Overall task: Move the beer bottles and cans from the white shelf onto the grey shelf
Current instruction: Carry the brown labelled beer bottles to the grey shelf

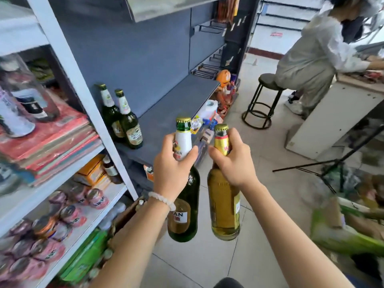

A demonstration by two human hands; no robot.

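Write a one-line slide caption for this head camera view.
Left hand carries a green beer bottle, right hand a clear one, toward the grey shelf holding two bottles.

You're standing in a small shop. Retail shelving lines your left: a white shelf (62, 183) stacked with cans (62, 221) and packets, then a grey shelf (166, 113) with two beer bottles (122, 119) at its near left corner. Empty display hooks (209, 28) hang further along. Tiled floor (259, 163); a person (320, 57) sits on a stool (264, 100) at a counter (332, 113).
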